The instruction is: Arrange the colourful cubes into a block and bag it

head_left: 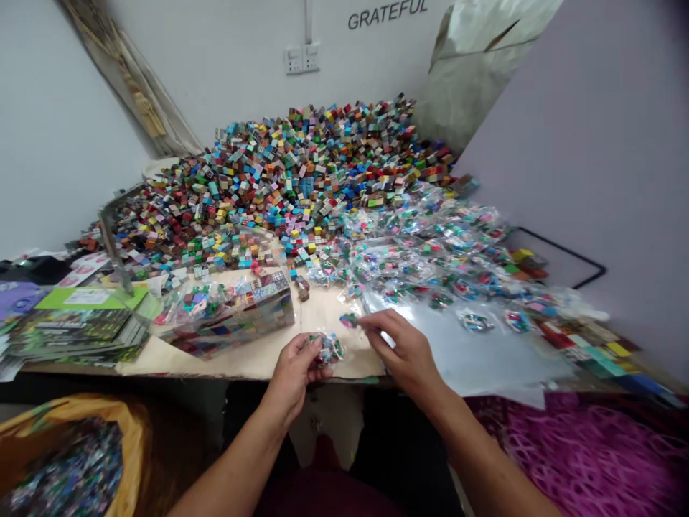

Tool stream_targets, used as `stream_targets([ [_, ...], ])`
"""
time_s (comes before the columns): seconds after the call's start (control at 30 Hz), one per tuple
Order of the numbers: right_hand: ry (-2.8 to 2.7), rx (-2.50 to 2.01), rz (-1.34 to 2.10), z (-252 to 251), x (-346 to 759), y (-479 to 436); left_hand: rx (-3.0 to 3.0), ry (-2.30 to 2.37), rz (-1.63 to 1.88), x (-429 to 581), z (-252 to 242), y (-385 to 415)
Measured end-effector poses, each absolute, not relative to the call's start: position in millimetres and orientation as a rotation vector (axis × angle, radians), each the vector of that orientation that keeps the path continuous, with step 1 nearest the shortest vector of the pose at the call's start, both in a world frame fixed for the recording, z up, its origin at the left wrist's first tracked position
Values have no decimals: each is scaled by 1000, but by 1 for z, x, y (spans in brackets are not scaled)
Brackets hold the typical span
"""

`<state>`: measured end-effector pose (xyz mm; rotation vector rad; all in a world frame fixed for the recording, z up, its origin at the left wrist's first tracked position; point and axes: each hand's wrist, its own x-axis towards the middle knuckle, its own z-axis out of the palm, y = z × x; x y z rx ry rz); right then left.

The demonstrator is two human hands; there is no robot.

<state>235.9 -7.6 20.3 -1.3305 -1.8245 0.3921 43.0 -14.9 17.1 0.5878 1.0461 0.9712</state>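
My left hand (295, 370) is closed around small clear plastic packets (329, 350) with multicoloured pieces inside, just above the front edge of the table. To its right, my right hand (402, 350) pinches a small packet (349, 320) of blue, green and pink pieces between thumb and fingertips; its details are blurred. Many similar clear packets (414, 258) lie spread over a transparent plastic sheet (463, 355) beyond and right of my right hand. Left of my left hand stands a clear-sided box (231, 327), with packets and small patterned blocks on top.
A large heap of small coloured blocks (301, 172) rises against the wall. Stacked printed cards (75, 323) lie at the left. Below the table are a yellow bag (134, 438) of shiny packets and a pink mesh heap (586, 452). A slanted panel (603, 158) bounds the right.
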Motion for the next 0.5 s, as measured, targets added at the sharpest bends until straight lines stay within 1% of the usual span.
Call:
stream_targets([
  [0.1,-1866,-1180,494,31,228,-23,629,1026,918,42,20,-13],
  [0.2,-1903,-1103,529,31,226,-23,672,997,859,43,22,-15],
  [0.4,-1876,-1071,630,25,233,-14,649,1045,951,40,23,-17],
  [0.5,-1889,-1052,610,22,233,-15,710,1067,929,38,25,-16],
])
